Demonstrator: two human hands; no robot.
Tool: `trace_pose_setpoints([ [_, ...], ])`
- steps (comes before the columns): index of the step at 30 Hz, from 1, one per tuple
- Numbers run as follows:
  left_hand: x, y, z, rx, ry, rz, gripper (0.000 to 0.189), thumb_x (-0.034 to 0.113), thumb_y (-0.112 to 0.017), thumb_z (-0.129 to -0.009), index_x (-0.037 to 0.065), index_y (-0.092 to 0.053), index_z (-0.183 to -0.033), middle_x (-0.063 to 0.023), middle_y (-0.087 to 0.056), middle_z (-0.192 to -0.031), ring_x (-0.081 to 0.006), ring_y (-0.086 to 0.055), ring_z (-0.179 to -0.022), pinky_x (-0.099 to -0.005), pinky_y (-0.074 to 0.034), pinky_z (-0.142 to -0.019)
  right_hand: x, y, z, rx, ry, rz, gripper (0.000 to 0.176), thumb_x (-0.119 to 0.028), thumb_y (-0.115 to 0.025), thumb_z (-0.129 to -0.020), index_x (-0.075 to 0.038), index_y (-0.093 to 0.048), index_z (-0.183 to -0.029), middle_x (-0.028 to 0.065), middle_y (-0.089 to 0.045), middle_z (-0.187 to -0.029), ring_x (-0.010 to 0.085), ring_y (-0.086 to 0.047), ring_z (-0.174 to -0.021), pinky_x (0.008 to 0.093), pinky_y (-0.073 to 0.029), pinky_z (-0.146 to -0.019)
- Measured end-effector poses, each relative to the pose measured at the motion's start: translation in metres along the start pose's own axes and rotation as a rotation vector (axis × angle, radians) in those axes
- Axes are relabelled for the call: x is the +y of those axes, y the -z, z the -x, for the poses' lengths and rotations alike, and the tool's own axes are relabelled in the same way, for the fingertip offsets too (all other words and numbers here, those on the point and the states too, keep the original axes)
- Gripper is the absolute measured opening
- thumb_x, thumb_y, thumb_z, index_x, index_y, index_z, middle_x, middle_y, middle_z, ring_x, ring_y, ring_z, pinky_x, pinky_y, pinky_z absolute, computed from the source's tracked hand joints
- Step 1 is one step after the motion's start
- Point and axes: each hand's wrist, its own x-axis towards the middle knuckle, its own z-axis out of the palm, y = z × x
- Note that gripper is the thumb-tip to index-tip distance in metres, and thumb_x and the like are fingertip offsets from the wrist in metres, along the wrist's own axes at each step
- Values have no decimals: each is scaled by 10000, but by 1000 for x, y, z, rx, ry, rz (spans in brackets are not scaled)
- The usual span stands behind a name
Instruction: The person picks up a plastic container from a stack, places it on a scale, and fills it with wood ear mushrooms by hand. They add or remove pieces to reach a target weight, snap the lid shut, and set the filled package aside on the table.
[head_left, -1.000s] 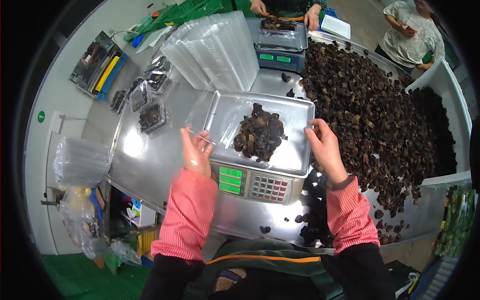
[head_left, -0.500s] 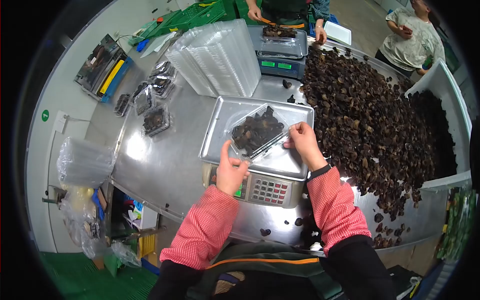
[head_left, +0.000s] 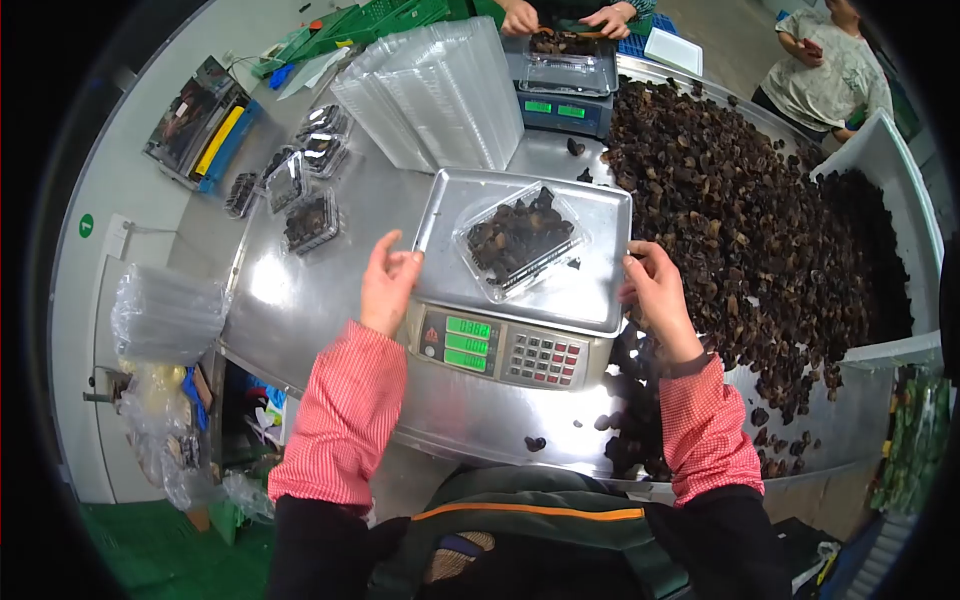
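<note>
A clear plastic clamshell box filled with dark wood ear mushrooms rests at a slant on the steel tray of a digital scale. Its green display is lit. My left hand is at the tray's left edge, index finger raised and thumb apart from it, with nothing in it. At the right edge, my right hand has its fingers spread and bent toward the rim, likewise holding nothing. One small mushroom piece lies on the tray beside the box.
A big mushroom heap covers the table's right side, with a white bin beyond. Stacked clear boxes stand behind the scale; several filled boxes sit left. Across the table, a co-worker's hands are at a second scale.
Both hands have left the box and moved outward to the tray's sides. The box stays on the tray, and the display is now uncovered. The co-worker's hands have come closer together.
</note>
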Motion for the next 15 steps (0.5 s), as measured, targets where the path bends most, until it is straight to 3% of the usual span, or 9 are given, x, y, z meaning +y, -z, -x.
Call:
trace_pose_setpoints([
  [4, -6, -7, -38, -65, -46, -87, 606, 242, -690, -944, 13, -439, -1445, -82, -616, -1088, -115, -600, -896, -263, -532, -733, -12, -11, 0, 2, -19, 39, 382, -197, -620, -979, 48, -529, -1259, 64, -612, -806, 122, -634, -623, 267, -529, -549],
  [5, -14, -12, -49, -81, -62, -106, 608, 253, -694, -942, 9, -447, -1441, -88, -621, -1081, -114, -601, -885, -267, -535, -713, -13, -17, -4, 4, -25, 53, 452, -240, -623, -980, 51, -505, -1306, 72, -612, -820, 128, -636, -638, 276, -533, -558],
  [9, -3, -44, -66, -373, 161, -212, 542, 296, -702, -941, -4, -499, -1345, -118, -631, -1026, -136, -644, -827, -282, -534, -614, -19, -50, -26, 29, -62, 98, 629, -387, -623, -973, 62, -452, -1379, 127, -643, -869, 152, -650, -667, 286, -545, -584],
  [11, 5, -45, -73, -553, 257, -210, 508, 318, -704, -942, -6, -515, -1286, -126, -634, -998, -154, -668, -775, -289, -531, -576, -13, -63, -40, -47, -54, 90, 608, -397, -617, -975, 61, -482, -1352, 155, -662, -908, 166, -666, -652, 287, -547, -590],
  [13, -1, -27, -64, -557, 362, -9, 443, 308, -697, -949, 27, -490, -1221, -91, -617, -977, -178, -688, -715, -272, -527, -573, -26, -75, -47, -93, 39, 158, 583, -397, -609, -978, 51, -508, -1337, 162, -670, -896, 173, -668, -606, 297, -538, -581],
  [15, -4, 4, -49, -544, 438, 176, 410, 286, -689, -956, 43, -472, -1205, -84, -600, -1011, -188, -696, -746, -255, -520, -568, -51, -85, -56, -178, 160, 475, 598, -422, -603, -969, 27, -508, -1353, 207, -673, -957, 276, -692, -771, 373, -543, -714],
])
